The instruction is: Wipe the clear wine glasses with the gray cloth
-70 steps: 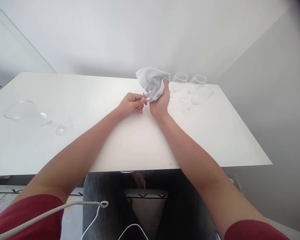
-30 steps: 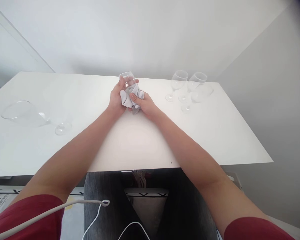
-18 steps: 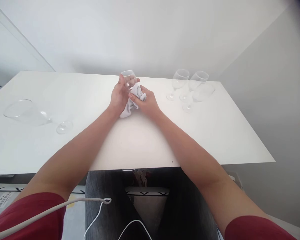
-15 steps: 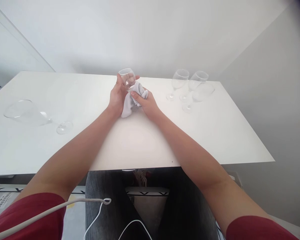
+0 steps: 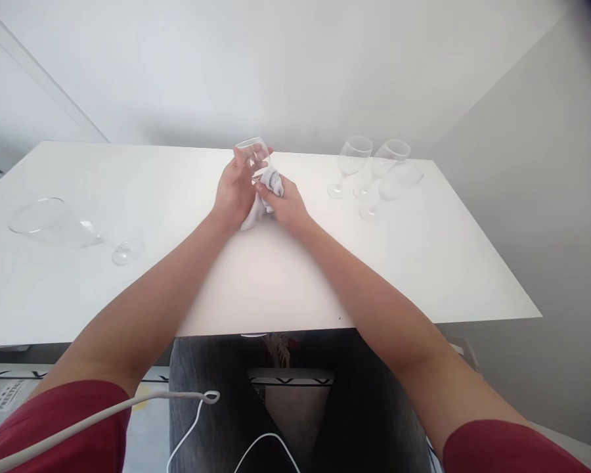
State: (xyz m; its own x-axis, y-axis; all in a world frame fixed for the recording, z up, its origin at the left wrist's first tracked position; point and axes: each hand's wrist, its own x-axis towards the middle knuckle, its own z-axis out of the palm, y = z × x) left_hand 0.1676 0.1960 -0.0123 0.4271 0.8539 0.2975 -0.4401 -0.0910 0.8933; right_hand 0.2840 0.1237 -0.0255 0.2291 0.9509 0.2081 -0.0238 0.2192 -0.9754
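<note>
My left hand (image 5: 234, 188) is wrapped round the bowl of a clear wine glass (image 5: 254, 152), held upright above the white table (image 5: 285, 276). Pressed against the lower part of that glass is a bunched grey cloth (image 5: 264, 196), gripped by my right hand (image 5: 285, 205). The cloth and my fingers hide the glass's stem and foot. Both hands meet near the table's far middle.
Three clear wine glasses (image 5: 374, 172) stand together at the far right of the table. Another wine glass (image 5: 59, 228) lies on its side at the left. A white wall rises behind the table. A white cable (image 5: 192, 414) hangs over my lap below the front edge.
Earlier my right hand held the cloth spread over the glass, further right. Both hands have shifted left; my left hand now grips the bowl and the cloth is bunched lower down.
</note>
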